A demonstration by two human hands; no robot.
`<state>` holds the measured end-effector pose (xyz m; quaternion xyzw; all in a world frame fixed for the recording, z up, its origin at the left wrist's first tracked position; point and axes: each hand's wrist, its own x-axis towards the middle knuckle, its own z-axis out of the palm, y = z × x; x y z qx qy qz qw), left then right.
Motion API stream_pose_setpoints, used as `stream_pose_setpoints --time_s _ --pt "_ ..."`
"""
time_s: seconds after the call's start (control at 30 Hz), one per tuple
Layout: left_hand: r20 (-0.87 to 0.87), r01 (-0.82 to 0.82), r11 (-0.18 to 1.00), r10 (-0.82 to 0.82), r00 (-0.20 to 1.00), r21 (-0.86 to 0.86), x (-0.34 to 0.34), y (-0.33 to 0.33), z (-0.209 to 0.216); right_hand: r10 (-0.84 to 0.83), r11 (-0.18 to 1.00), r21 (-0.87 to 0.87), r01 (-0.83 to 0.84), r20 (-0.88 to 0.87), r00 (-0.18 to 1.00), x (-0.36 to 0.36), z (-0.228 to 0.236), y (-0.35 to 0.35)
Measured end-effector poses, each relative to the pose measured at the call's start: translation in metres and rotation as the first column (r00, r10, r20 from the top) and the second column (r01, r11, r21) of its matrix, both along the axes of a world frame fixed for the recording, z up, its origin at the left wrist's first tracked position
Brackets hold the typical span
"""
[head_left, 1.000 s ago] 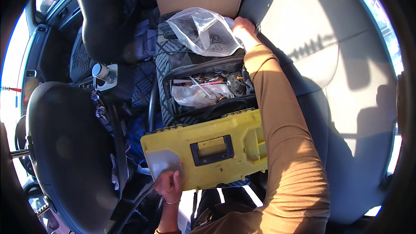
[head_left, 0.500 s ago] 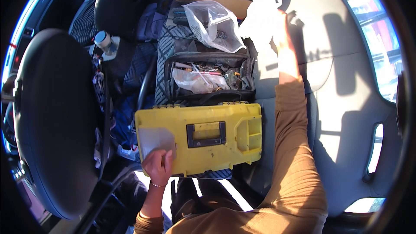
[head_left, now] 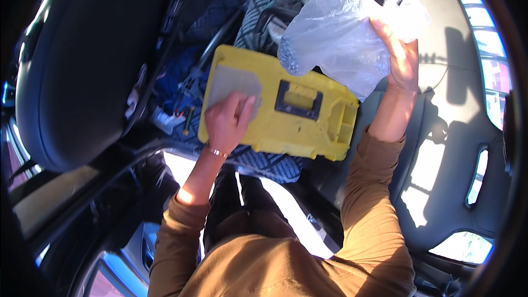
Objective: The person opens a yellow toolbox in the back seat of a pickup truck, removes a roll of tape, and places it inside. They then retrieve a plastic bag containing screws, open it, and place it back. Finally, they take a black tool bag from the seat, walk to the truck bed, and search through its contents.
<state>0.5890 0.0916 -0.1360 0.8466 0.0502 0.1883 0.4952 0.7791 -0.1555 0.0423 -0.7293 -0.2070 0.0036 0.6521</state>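
In front of me a yellow toolbox (head_left: 264,124) stands at a slant, its lid down and a black handle (head_left: 283,102) set in the top. My left hand (head_left: 226,122) rests by the translucent panel on the lid, its fingers curled in; whatever they may hold is hidden. Raised above the toolbox's far right side, my right hand (head_left: 401,63) grips a clear plastic bag (head_left: 341,36). Small shiny metal pieces (head_left: 292,58) bulge in the bag's lower left corner. A white plastic bag (head_left: 411,8) shows bright behind the right hand; whether the hand holds it too is unclear.
A dark seat back (head_left: 82,66) rises at the left. The grey rear seat (head_left: 440,99) runs along the right. Between seat and toolbox lie tools and small items (head_left: 190,85). Patterned fabric (head_left: 264,165) spreads under the toolbox's near edge.
My right hand has lifted the clear bag off the seat and brought it nearer, over the toolbox. The view has turned and shifted. My left hand stays on the lid.
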Motion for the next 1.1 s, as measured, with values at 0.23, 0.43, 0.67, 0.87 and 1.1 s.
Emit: stream_pose_setpoints --time_s 0.23,0.43,0.67,0.87,1.1 --pt "-0.022 -0.074 0.849 0.073 0.997 -0.523 0.019 0.025 0.053 0.091 0.974 -0.179 -0.141 -0.263 0.96 -0.094 -0.045 -0.001" --pt "0.095 0.286 0.937 -0.272 0.958 -0.201 0.02 0.014 0.117 0.167 0.983 -0.046 -0.179 -0.202 0.965 -0.144 -0.044 0.013" --pt "-0.048 0.121 0.972 -0.133 0.99 -0.2 -0.008 -0.001 0.137 0.112 0.974 -0.192 -0.119 -0.046 0.993 -0.202 -0.03 0.021" --pt "0.018 0.094 0.666 -0.12 0.993 -0.74 -0.037 0.03 0.136 -0.259 0.953 -0.153 0.261 0.031 0.965 -0.252 -0.029 0.021" --pt "0.154 0.35 0.72 -0.325 0.933 -0.6 -0.033 0.037 0.136 -0.405 0.908 -0.012 0.418 0.223 0.887 -0.262 -0.035 -0.007"
